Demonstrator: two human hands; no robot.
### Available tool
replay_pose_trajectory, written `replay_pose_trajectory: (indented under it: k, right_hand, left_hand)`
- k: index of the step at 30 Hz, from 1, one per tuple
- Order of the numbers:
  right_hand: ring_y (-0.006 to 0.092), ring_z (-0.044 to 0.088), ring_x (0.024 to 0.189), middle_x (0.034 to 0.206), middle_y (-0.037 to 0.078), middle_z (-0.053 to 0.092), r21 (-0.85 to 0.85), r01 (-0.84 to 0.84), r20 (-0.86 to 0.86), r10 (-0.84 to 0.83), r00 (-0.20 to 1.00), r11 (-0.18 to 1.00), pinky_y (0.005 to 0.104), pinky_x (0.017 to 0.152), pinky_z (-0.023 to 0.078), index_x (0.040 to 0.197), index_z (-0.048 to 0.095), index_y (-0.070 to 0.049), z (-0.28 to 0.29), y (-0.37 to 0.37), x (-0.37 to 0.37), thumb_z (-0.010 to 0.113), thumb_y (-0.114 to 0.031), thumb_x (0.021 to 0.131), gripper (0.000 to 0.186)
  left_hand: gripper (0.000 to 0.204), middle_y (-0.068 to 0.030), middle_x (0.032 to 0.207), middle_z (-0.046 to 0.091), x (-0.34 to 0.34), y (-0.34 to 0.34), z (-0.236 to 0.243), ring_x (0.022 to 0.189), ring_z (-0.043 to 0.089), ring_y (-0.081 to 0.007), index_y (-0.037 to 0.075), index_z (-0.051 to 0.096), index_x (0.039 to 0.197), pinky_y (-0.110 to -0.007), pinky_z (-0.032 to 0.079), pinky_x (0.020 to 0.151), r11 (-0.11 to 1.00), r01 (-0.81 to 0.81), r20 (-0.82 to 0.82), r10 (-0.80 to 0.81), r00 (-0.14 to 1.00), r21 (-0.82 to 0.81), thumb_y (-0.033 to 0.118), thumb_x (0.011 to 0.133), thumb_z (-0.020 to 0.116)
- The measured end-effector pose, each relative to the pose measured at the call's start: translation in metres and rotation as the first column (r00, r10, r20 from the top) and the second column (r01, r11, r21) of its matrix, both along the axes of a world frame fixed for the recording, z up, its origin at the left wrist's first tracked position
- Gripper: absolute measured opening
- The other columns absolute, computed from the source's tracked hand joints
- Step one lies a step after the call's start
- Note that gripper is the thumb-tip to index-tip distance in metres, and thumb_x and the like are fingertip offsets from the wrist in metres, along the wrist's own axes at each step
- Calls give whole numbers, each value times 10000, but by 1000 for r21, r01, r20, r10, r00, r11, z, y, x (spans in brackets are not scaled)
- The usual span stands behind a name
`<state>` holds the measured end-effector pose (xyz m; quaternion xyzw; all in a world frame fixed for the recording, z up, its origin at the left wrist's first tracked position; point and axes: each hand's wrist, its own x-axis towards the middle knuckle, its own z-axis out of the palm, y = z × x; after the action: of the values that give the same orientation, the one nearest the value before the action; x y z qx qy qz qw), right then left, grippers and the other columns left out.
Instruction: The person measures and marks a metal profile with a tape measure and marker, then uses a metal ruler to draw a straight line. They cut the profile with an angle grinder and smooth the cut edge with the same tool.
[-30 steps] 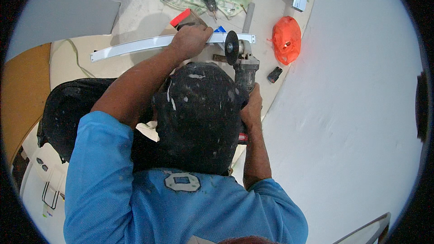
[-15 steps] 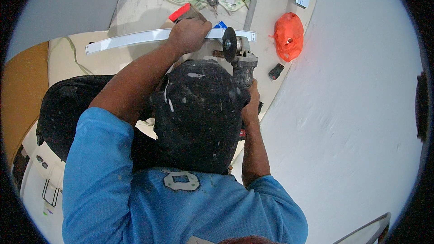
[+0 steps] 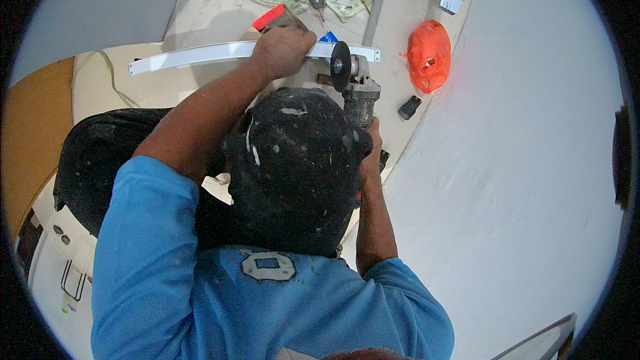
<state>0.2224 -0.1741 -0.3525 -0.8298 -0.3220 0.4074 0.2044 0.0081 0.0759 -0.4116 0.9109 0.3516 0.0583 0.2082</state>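
White strip clasped under left hand, grinder in closed right hand.

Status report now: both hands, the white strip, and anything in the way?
Left hand gripping white strip. Right hand holding angle grinder, disc at the strip. Orange bag and small black block close beside, not blocking.

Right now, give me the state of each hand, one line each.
Left hand: closed, pressing down on the long white strip.
Right hand: wrapped around the body of the angle grinder, mostly hidden behind the cap.
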Motion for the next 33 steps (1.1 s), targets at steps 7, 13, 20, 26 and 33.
replay_pose_trajectory:
  k: [7, 13, 20, 26, 33]
  right_hand:
    - [492, 787, 1025, 1057, 301, 785, 10, -28, 66, 27, 997, 1000, 538, 850, 604, 1326, 504, 20, -2, -2, -3, 910, -336, 909, 682]
    - [486, 788, 983, 1017, 291, 780, -3, -11, 74, 11, 997, 1000, 546, 821, 599, 1323, 499, 10, -7, 0, -4, 899, -268, 912, 638]
    - [492, 785, 964, 1000, 294, 778, -13, 65, 31, -65, 997, 998, 561, 798, 590, 1324, 480, 0, -41, -12, 4, 903, -282, 908, 657]
    - [497, 777, 1005, 1026, 297, 775, -49, -32, 147, 39, 988, 998, 561, 827, 584, 1316, 470, -1, 14, 20, -18, 916, -331, 895, 696]
    - [493, 772, 1010, 1069, 299, 769, -10, -32, 104, 33, 994, 999, 552, 841, 578, 1289, 468, 13, 7, 9, -15, 903, -274, 889, 657]
  left_hand:
    - [423, -179, 991, 759, 3, 0, 6, 989, 766, -381, 86, 632, 1186, -551, 605, 829, 999, -14, -56, 11, 998, -48, 233, 856, 851]
    - [429, -178, 987, 760, 2, -2, -6, 990, 770, -372, 89, 638, 1194, -543, 610, 825, 1000, -22, -40, 22, 999, -5, 241, 854, 850]
    - [409, -173, 1000, 765, 4, -2, -1, 993, 772, -374, 96, 648, 1187, -550, 610, 816, 1000, -3, -46, 3, 999, -12, 249, 862, 843]
    - [399, -174, 1027, 770, 5, -3, 6, 1016, 770, -378, 97, 650, 1187, -554, 604, 840, 998, -24, -59, 21, 998, -53, 248, 868, 837]
    - [380, -180, 1045, 767, 3, -3, -1, 1035, 766, -380, 93, 660, 1193, -543, 600, 871, 999, -18, -22, 17, 1000, -49, 222, 874, 822]
